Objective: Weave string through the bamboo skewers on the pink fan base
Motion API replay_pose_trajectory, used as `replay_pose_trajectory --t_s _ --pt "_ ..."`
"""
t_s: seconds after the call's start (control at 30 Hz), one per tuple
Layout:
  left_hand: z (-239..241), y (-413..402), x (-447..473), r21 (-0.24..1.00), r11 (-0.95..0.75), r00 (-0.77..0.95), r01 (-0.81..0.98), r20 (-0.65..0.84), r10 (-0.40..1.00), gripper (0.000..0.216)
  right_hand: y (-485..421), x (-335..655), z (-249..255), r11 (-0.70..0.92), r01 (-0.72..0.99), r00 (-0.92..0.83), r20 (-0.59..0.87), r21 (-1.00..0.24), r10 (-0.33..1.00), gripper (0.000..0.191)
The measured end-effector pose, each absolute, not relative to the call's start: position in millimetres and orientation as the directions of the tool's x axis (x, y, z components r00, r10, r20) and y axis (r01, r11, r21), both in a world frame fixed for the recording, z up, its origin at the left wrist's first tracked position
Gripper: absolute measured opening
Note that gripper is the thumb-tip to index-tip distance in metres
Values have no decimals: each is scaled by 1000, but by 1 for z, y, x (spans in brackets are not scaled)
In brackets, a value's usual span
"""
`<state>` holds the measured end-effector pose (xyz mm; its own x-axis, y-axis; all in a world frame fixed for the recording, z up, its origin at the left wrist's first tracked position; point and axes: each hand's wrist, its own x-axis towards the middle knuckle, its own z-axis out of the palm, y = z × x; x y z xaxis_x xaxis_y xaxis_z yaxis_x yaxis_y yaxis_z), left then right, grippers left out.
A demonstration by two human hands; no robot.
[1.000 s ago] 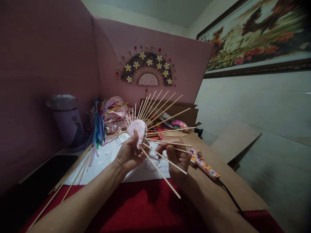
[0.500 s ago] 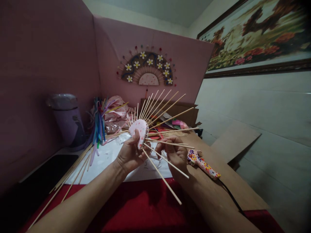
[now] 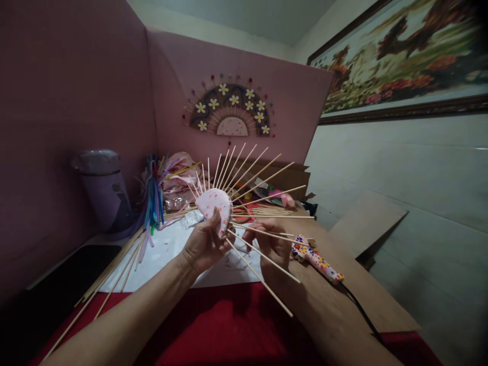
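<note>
My left hand (image 3: pixel 204 246) grips a half-round piece covered in pink dotted cloth (image 3: pixel 213 206), its thumb pressed on the front face. Thin wooden sticks (image 3: pixel 267 192) fan out from the curved edge of this piece, up and round to the lower right. At the right side of the fan, my right hand (image 3: pixel 270 249) has its fingers closed around a wooden stick (image 3: pixel 282 235). Some of its fingertips are hidden behind the sticks, so the exact hold is partly covered.
A flower-patterned glue gun (image 3: pixel 318 262) with a black cord lies on brown cardboard (image 3: pixel 366 300) at right. Loose sticks (image 3: pixel 110 269), coloured pipe cleaners (image 3: pixel 154 198) and a purple lidded container (image 3: pixel 104 193) are at left. A finished-looking fan (image 3: pixel 232 101) hangs on the pink panel.
The half-round piece has turned so its dotted face shows more, and its sticks have swung with it. My right hand has shifted slightly left and down, still at the sticks.
</note>
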<state>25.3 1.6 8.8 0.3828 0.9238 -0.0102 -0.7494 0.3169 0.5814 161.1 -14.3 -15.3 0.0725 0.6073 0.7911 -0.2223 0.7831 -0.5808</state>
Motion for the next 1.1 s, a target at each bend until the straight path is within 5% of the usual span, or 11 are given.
replay_pose_trajectory --t_s 0.5,1.1 --pt "12 1 22 524 358 424 -773 8 905 25 -24 161 -11 756 -282 74 772 -591 631 11" --pt "12 1 22 493 369 435 -788 23 900 31 -30 160 -11 802 -62 96 796 -594 597 14"
